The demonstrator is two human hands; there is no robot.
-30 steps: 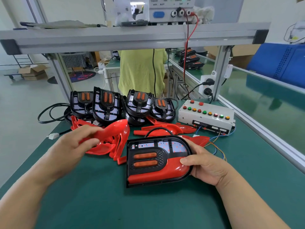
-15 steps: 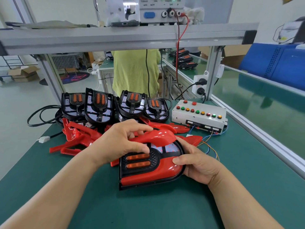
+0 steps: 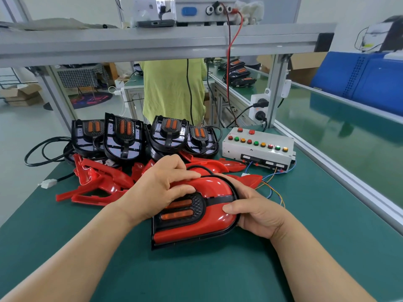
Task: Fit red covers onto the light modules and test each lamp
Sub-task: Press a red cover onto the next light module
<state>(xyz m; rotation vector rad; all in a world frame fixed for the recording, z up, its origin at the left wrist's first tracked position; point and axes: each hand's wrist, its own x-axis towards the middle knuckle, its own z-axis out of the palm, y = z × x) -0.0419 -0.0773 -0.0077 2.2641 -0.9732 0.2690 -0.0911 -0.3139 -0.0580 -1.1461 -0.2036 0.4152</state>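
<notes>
Red cover (image 3: 216,187) sits over the light module (image 3: 197,204) on the worktop (image 3: 196,277); my left hand (image 3: 161,188) pinches its upper edge to seat it, while my right hand (image 3: 257,212) grips the module's rim, thumb on top, steadying it.

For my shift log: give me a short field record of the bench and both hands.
Left hand: fingers curved over upper red cover
Right hand: grips lamp module at its right edge
Lower red cover: on the module
Bare modules: four, in a row behind
Loose covers: piled at left
Test box: back right
</notes>
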